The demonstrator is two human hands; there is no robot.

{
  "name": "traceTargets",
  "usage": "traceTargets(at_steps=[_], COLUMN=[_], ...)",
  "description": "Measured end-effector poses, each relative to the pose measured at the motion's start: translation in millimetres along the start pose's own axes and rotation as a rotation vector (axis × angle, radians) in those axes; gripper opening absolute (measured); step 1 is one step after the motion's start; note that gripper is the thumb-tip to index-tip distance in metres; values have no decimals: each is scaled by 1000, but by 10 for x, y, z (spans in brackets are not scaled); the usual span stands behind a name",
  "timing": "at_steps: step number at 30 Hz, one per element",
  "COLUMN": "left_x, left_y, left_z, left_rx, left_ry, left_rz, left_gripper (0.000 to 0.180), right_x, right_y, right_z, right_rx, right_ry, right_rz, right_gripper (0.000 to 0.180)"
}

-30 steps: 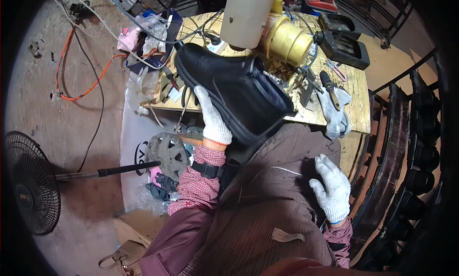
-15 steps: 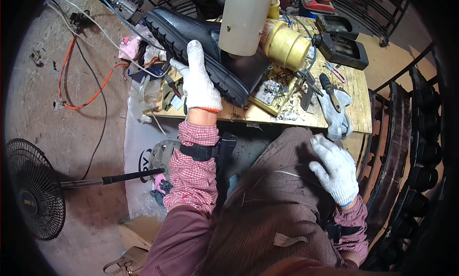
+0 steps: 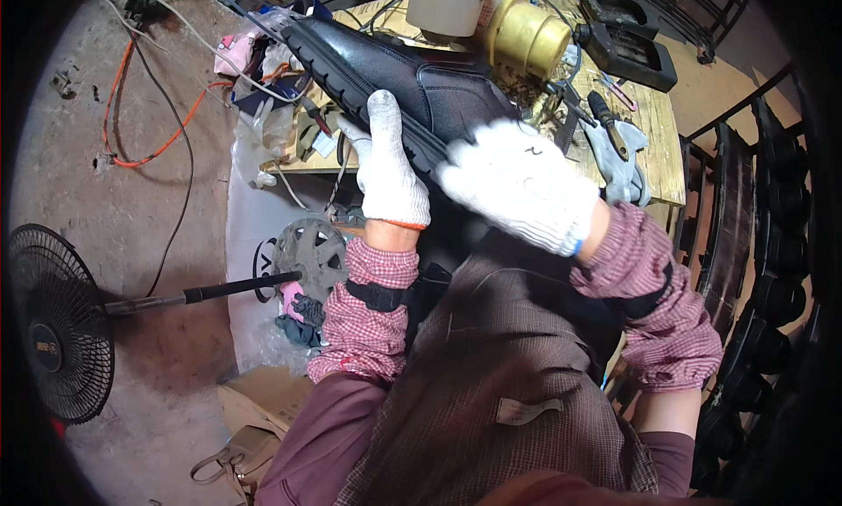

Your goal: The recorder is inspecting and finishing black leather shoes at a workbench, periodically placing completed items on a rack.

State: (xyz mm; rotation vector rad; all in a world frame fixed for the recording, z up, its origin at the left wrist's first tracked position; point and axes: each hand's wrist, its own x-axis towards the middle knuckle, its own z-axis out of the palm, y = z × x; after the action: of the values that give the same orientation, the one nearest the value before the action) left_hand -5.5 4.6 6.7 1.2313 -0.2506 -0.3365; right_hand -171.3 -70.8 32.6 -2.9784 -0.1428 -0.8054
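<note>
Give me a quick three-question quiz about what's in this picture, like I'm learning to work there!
1. True or false: the left hand and the right hand are both gloved in white.
2. What does the left hand hold?
3. Pick one. Seen in the picture, the black fan is:
a) left of the wooden table
b) right of the wooden table
c) on top of the wooden table

Key: 1. True. 2. A black shoe. 3. a.

a head-worn fisheye looks down at the bench (image 3: 656,116), close by
</note>
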Motion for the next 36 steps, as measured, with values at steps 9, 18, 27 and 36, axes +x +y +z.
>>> traceTargets(at_steps=[9, 18, 27, 36], left_x=[346, 461, 523, 124], left_y=[-127, 38, 95, -102], left_z=[-205, 300, 287, -151], left_rx=[-255, -169, -144, -284], left_ry=[-78, -106, -111, -144], left_rz=[-352, -131, -105, -342], left_gripper=[67, 120, 121, 117], right_x=[-1549, -1426, -784, 251], right_y=[-539, -596, -200, -62], right_z=[-222, -383, -273, 21], right_rx=[833, 443, 302, -43], right_ry=[-330, -142, 24, 32], right_rz=[685, 755, 585, 105], right_gripper=[20, 44, 55, 49])
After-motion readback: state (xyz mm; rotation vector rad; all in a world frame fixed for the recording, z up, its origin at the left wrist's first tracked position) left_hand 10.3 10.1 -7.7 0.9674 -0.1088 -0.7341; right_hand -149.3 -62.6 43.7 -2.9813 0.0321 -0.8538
